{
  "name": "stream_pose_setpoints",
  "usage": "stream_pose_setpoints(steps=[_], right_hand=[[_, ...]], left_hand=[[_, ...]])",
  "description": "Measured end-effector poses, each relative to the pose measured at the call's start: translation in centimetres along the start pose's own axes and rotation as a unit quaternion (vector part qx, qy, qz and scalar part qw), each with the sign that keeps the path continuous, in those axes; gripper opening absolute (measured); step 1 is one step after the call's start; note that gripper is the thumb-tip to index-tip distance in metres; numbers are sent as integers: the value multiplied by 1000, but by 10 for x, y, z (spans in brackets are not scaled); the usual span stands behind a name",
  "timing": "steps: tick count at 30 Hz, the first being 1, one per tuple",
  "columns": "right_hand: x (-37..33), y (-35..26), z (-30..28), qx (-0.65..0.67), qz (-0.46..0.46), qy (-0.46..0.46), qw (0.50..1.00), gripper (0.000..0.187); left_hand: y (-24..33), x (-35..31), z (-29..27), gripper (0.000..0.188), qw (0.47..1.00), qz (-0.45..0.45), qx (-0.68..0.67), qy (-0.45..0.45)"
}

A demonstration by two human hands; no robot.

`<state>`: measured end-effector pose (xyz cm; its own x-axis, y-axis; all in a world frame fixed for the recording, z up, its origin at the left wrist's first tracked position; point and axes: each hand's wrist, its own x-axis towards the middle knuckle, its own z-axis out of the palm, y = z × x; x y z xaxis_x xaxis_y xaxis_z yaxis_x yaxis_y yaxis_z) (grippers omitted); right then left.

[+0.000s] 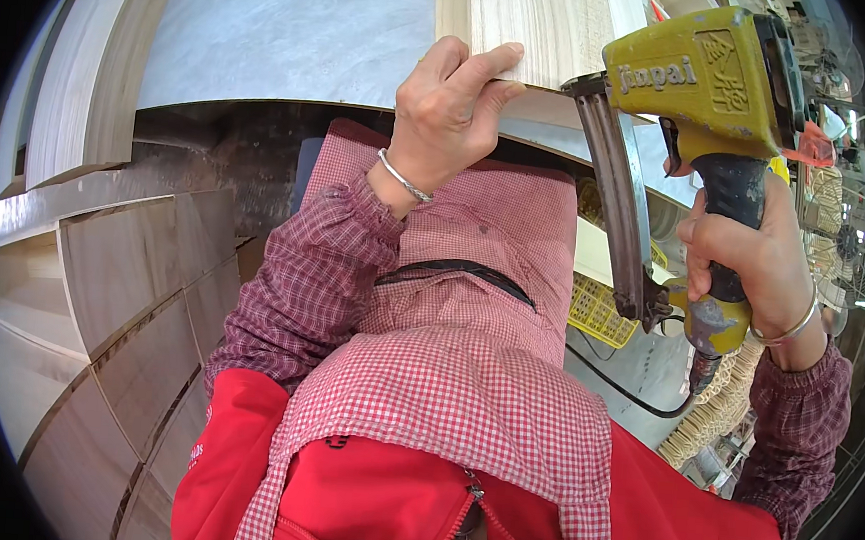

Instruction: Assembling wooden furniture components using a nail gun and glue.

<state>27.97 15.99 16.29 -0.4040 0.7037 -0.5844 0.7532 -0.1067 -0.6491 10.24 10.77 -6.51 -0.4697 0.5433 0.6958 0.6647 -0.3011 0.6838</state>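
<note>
At the table's near edge lies a pale wooden board (545, 22) with straight grain. My left hand (454, 111) is closed at its near edge, index finger and thumb stretched along the edge and the other fingers curled under. In my right hand (765, 248) I grip the black handle of a yellow-green nail gun (692, 77), index finger by the trigger. Its nose is close to the board's near right corner; whether it touches I cannot tell. The gun's long metal magazine (613, 192) slants down toward me, and a black air hose (634, 407) leads off its base.
A pale blue-grey tabletop (288, 39) spreads beyond my hands. Boards (91, 66) stand at its left end, and stacked wooden boxes or panels (140, 300) are at my left. Below the table on the right are a yellow plastic crate (600, 310) and bundled pale pieces (713, 415).
</note>
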Motion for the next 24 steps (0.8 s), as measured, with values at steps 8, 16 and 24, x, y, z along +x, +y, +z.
stream_pose_setpoints(steps=[8, 16, 24], right_hand=[[-3, 2, 5, 24, 0, 1, 1000, 25], [2, 13, 4, 58, -2, 8, 998, 14], [-1, 12, 7, 67, 6, 20, 998, 9]], left_hand=[[-7, 2, -18, 35, 996, -17, -69, -51], [-20, 0, -29, 34, 996, 25, -63, -56], [-30, 7, -24, 36, 995, 90, -41, -28]])
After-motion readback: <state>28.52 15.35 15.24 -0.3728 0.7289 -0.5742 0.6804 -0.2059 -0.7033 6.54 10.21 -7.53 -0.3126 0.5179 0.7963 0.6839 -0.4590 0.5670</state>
